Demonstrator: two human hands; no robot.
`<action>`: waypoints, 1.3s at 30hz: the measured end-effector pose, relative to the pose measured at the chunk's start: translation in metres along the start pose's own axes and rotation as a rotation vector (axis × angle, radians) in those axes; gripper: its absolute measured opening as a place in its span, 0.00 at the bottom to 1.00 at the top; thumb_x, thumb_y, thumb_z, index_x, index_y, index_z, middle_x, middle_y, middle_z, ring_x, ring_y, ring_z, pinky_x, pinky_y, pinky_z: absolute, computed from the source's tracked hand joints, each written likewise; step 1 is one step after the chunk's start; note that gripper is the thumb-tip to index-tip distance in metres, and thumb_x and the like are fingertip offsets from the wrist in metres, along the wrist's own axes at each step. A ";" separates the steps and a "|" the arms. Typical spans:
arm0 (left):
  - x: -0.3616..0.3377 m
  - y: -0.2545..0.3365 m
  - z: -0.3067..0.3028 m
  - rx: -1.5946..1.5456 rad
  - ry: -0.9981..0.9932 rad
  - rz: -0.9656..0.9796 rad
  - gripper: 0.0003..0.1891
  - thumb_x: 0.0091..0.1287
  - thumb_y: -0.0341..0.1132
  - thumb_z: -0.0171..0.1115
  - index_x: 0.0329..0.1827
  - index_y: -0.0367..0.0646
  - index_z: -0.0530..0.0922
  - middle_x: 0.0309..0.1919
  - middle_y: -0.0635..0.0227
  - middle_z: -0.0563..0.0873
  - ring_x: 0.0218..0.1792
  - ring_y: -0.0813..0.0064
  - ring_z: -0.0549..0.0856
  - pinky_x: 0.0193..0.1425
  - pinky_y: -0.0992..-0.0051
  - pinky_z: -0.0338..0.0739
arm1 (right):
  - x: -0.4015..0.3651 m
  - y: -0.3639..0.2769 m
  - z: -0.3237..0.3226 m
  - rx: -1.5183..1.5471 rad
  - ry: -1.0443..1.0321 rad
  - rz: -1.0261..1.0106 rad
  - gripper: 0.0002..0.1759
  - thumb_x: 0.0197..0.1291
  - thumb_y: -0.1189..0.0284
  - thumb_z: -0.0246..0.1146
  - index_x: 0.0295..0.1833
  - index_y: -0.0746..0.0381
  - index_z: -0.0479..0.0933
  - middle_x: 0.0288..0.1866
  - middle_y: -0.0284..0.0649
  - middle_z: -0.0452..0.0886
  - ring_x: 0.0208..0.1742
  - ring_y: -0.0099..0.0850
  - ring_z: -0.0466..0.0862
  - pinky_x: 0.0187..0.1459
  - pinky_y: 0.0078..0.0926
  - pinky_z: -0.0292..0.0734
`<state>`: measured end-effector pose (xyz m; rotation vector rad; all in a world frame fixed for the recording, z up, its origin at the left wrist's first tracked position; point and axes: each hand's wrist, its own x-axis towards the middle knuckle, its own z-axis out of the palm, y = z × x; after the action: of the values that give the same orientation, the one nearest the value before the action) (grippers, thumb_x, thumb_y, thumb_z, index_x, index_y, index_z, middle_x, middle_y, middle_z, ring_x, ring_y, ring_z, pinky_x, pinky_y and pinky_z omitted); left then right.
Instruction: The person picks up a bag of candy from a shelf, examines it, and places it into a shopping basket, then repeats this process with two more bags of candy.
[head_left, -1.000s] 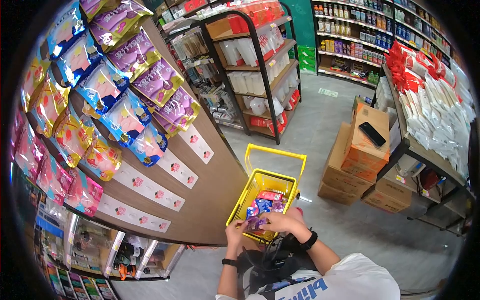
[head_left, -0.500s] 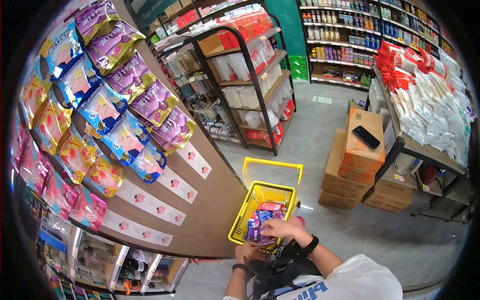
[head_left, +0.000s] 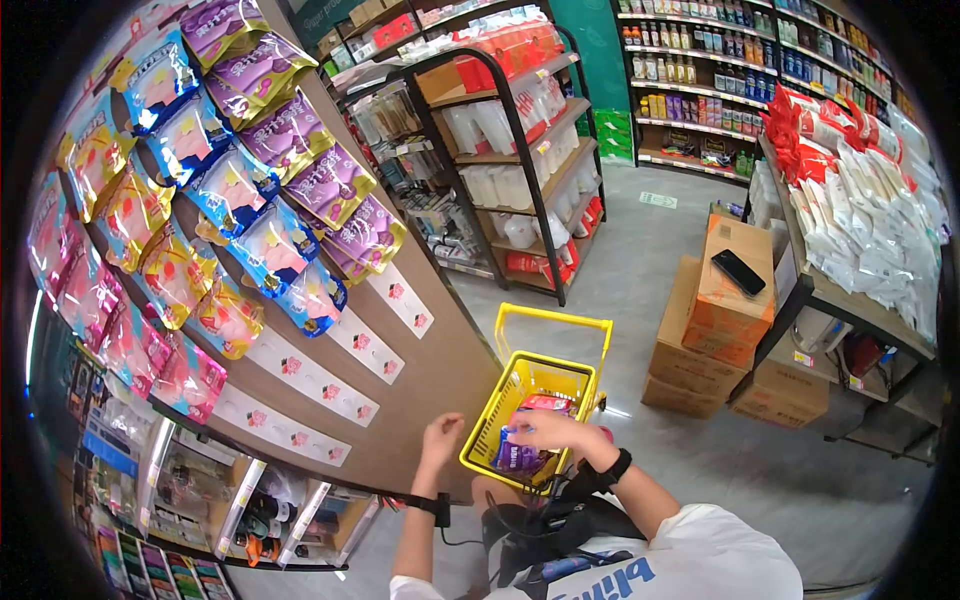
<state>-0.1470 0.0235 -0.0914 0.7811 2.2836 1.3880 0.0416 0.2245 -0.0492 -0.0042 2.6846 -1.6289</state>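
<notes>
My right hand [head_left: 545, 430] is over the yellow shopping basket [head_left: 585, 392], its fingers closed at the top of a purple and blue snack bag [head_left: 518, 456]. A red and pink packet [head_left: 546, 403] lies farther back in the basket, partly covered. My left hand [head_left: 443, 437] is raised left of the basket, in front of the brown panel, with its fingers loosely bent and nothing visible in them. Nearest to it on the panel is a white label strip [head_left: 300, 437]. Above hang purple candy bags [head_left: 362, 238] and blue candy bags [head_left: 310, 298].
Yellow candy bags [head_left: 228, 318] and pink candy bags [head_left: 190, 377] also hang on the panel. Ahead stands a black-framed shelf rack [head_left: 540, 180]. Stacked cardboard boxes [head_left: 690, 365] with a black phone [head_left: 738, 272] on top stand right, beside a table of white packets [head_left: 870, 230].
My left hand has left the basket's near edge and moved up and left. My right hand has risen slightly over the basket. The view has shifted a little.
</notes>
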 end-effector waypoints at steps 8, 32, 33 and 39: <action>0.030 0.122 -0.027 -0.179 0.058 0.146 0.20 0.65 0.33 0.59 0.59 0.38 0.68 0.51 0.63 0.77 0.47 0.76 0.79 0.44 0.77 0.77 | 0.068 -0.054 -0.053 0.021 0.178 -0.219 0.21 0.59 0.63 0.61 0.53 0.66 0.73 0.43 0.44 0.81 0.40 0.33 0.81 0.43 0.29 0.76; 0.106 0.236 -0.074 -0.944 0.056 0.298 0.23 0.66 0.28 0.57 0.61 0.33 0.58 0.51 0.55 0.75 0.54 0.68 0.77 0.62 0.68 0.72 | 0.187 -0.156 -0.143 1.136 0.198 -0.293 0.39 0.60 0.70 0.60 0.72 0.62 0.45 0.61 0.47 0.66 0.47 0.36 0.76 0.50 0.34 0.76; 0.107 0.236 -0.075 -0.966 0.049 0.295 0.22 0.66 0.29 0.57 0.60 0.34 0.59 0.51 0.56 0.75 0.53 0.69 0.77 0.62 0.68 0.72 | 0.186 -0.160 -0.145 1.150 0.225 -0.288 0.39 0.60 0.70 0.60 0.71 0.62 0.46 0.59 0.47 0.68 0.46 0.36 0.76 0.49 0.34 0.76; 0.101 0.237 -0.074 -0.992 0.024 0.294 0.19 0.68 0.34 0.56 0.58 0.38 0.64 0.51 0.59 0.76 0.52 0.71 0.78 0.59 0.70 0.73 | 0.178 -0.180 -0.141 1.149 0.319 -0.266 0.36 0.59 0.69 0.62 0.68 0.65 0.52 0.50 0.46 0.74 0.41 0.31 0.78 0.46 0.29 0.76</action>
<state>-0.2032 0.1215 0.1521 0.7342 1.2036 2.3316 -0.1366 0.2658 0.1753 -0.1066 1.5112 -3.1845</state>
